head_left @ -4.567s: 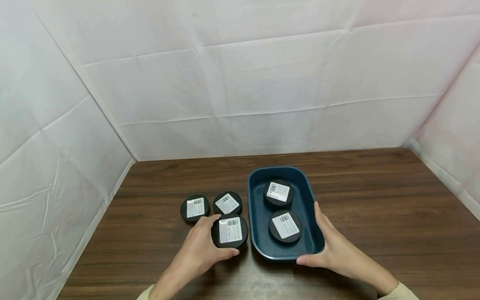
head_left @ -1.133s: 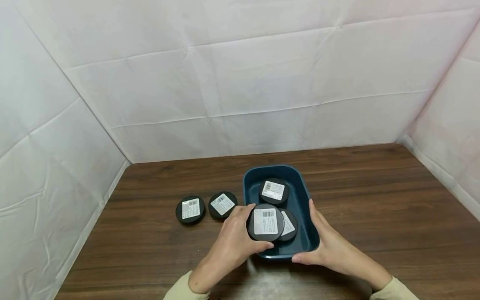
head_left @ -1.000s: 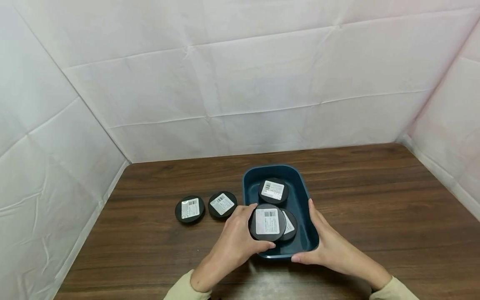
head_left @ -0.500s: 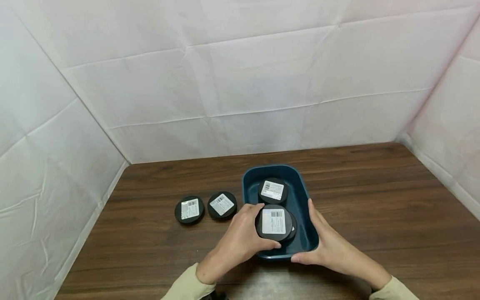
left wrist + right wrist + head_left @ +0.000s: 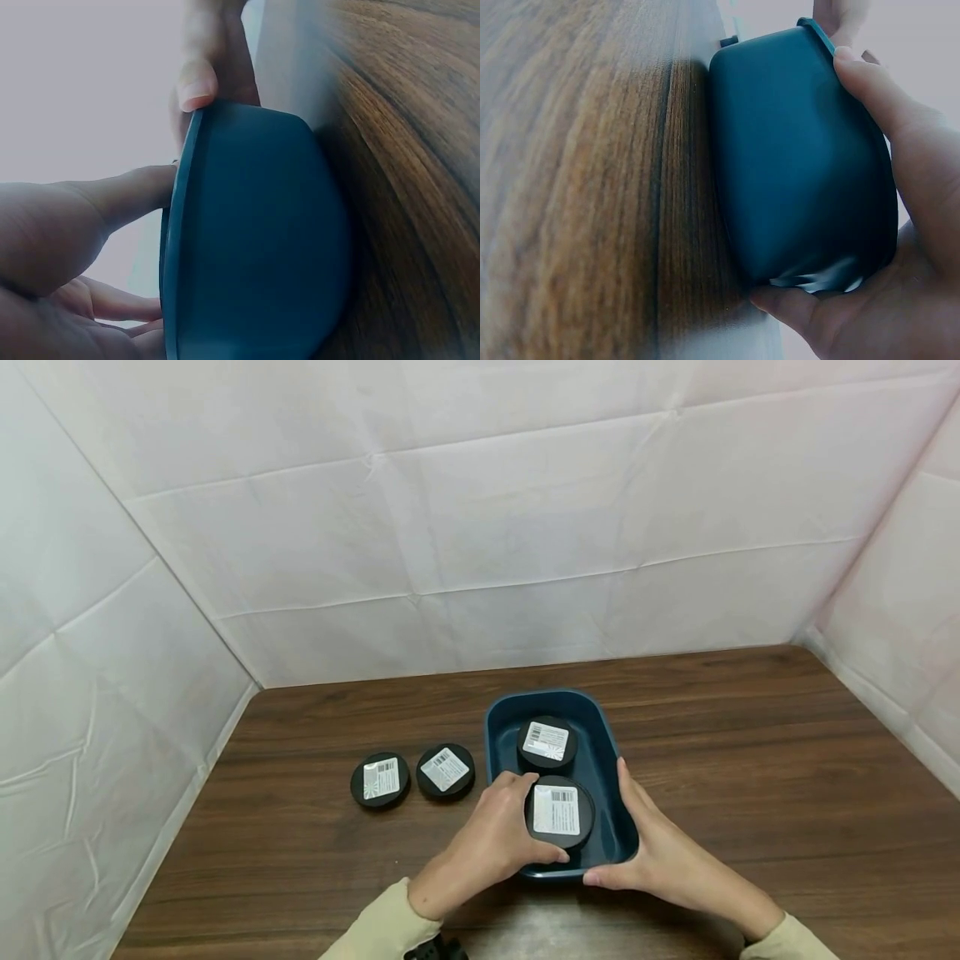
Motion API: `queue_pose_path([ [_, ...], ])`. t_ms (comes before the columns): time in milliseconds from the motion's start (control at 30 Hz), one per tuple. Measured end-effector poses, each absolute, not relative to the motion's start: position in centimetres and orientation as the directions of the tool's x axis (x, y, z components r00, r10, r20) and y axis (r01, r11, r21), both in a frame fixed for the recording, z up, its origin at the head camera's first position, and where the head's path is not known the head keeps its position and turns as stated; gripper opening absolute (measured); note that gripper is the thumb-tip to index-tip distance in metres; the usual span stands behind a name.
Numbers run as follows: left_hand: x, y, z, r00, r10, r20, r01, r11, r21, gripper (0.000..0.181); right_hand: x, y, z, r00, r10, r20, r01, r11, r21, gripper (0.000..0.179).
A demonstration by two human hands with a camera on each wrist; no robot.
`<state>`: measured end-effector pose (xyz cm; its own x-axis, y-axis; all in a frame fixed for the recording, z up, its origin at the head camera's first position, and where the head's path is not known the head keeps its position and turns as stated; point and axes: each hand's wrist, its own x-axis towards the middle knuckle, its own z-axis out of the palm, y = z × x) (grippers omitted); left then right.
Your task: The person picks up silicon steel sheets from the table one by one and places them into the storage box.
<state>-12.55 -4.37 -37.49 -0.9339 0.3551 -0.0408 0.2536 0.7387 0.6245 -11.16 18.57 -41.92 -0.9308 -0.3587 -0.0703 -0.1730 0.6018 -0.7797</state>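
Note:
A dark blue tray with rounded corners sits on the wooden table. My left hand grips a flat round black container with a white barcode label, thumb on its near side and fingers on its far side. This container lies over the front one inside the tray, now covered. Behind it a similar container rests on the tray floor. My right hand holds the tray's front right corner, thumb at the front rim and fingers along the side. The left wrist view shows the tray's outer wall below the left hand.
Two more round black containers stand left of the tray on the table, a left one and a right one. White fabric walls enclose the table at the back and sides.
My left hand has carried a container from the table, rightward into the tray and onto the front container there, which has become hidden. The right hand keeps holding the tray corner.

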Motion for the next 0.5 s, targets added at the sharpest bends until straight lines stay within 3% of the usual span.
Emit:
queue_pose_path([
  [500,-13.39,-3.46,-37.75,-0.927,0.372,-0.055,0.264,0.748,0.609,0.092,-11.28,18.76,-41.86,-0.927,-0.366,-0.084,-0.166,0.601,-0.782,0.134],
])
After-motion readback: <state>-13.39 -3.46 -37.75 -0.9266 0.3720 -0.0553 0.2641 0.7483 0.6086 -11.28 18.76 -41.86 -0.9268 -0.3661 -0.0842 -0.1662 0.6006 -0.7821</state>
